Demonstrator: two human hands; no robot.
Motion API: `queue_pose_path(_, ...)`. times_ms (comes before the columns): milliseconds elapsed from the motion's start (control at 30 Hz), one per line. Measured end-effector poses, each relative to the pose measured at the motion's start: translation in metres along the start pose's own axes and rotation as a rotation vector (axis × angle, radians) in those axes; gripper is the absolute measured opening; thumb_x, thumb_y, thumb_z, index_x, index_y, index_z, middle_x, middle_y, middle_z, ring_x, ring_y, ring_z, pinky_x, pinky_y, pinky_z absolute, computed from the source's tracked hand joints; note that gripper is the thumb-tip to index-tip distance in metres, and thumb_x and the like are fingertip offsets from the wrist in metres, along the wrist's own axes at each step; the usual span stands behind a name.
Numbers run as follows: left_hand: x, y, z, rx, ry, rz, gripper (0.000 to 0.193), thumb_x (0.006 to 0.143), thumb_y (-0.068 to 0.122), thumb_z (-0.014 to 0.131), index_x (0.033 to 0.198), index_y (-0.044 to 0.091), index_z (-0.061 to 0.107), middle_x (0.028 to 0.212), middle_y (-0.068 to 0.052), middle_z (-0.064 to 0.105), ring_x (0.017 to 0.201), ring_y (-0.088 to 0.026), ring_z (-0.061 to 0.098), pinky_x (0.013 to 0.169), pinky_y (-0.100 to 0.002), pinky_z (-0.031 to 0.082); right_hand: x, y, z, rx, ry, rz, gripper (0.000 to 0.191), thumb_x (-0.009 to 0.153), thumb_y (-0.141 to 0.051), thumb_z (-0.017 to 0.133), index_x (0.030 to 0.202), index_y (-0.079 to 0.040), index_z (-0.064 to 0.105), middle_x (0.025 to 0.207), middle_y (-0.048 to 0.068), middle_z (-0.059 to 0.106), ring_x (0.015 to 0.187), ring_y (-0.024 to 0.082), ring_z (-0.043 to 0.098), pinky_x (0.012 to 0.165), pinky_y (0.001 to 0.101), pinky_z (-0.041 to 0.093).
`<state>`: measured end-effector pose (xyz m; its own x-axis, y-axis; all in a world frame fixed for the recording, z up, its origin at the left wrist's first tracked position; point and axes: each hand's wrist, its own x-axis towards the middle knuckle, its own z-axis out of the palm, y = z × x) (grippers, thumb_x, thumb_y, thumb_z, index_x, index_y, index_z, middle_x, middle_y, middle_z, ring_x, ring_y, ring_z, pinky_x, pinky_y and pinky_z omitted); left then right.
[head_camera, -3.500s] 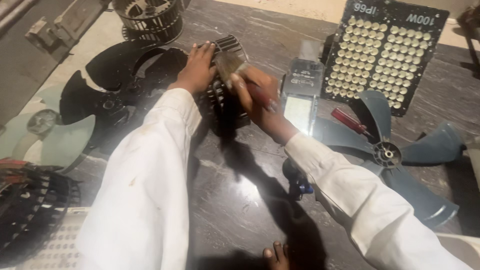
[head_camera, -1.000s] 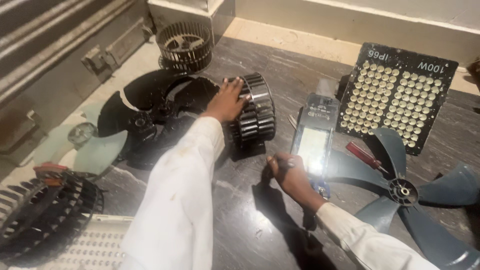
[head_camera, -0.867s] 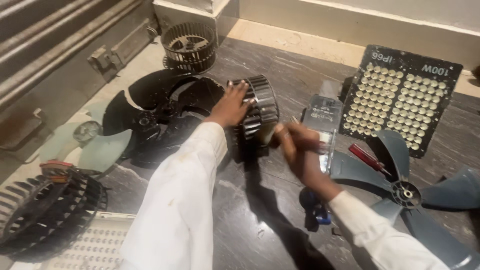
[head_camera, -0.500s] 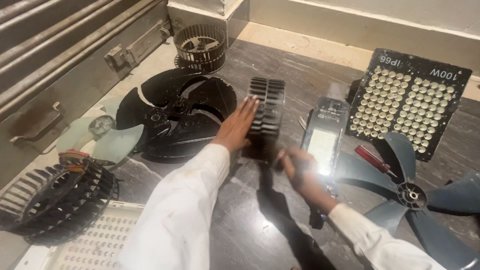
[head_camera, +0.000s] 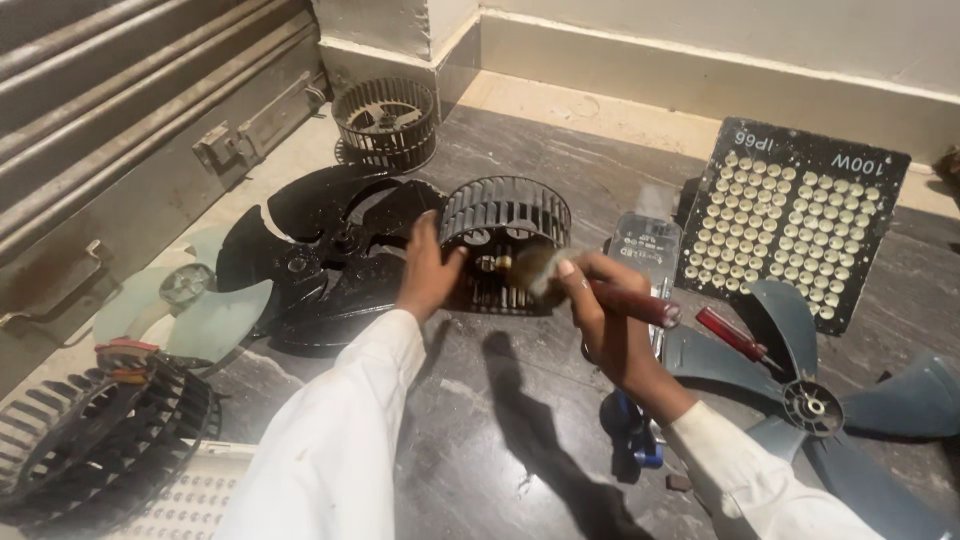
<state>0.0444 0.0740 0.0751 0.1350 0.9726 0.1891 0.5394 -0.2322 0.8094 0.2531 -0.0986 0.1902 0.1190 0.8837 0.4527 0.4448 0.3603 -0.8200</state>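
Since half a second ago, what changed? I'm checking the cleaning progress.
The black cylindrical blower wheel was turned so its open end faces the camera. The right hand lifted the red-handled brush to it. The left hand still steadies the wheel.

both arms wore long white sleeves of plain, slightly creased cloth, loose and reaching down to the wrists. the left sleeve (head_camera: 330, 440) showed a few faint grey smudges along the forearm. the left hand (head_camera: 428, 275) and right hand (head_camera: 605, 320) were bare, without gloves, rings or watch.
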Motion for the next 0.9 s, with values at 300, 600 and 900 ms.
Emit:
queue_pose_path(300,0.001,0.016,0.037,0.419,0.102,0.203,0.083,0.091,0.027,0.072,0.15,-0.009,0.027,0.154,-0.029,0.037,0.142,-0.045,0.038,0.111,-0.053,0.039,0.086,0.024,-0.025,0.231,0.003,-0.202,0.027,0.106,-0.026,0.056,0.109,-0.003,0.07,0.085,0.011,0.074,0.065,0.012,0.069,0.056,0.0232,0.057)
queue_pose_path(600,0.026,0.006,0.054,0.78,0.158,0.423,0.044,0.093,-0.002,0.059,0.135,-0.013,0.051,0.13,-0.028,0.064,0.104,-0.036,0.072,0.081,-0.039,0.062,0.093,0.079,-0.044,-0.064,0.101,-0.038,0.036,0.102,-0.027,0.056,0.082,0.0,0.07,0.079,0.015,0.072,0.064,0.016,0.067,0.057,0.0279,0.053)
queue_pose_path(900,0.029,0.012,0.063,0.744,0.004,0.345,0.063,0.085,0.004,0.064,0.14,-0.017,0.043,0.138,-0.035,0.054,0.11,-0.04,0.067,0.087,-0.041,0.06,0.143,0.037,-0.03,-0.204,-0.096,0.259,0.023,0.095,-0.014,0.057,0.074,-0.006,0.056,0.07,0.01,0.06,0.059,0.018,0.057,0.052,0.0352,0.051)
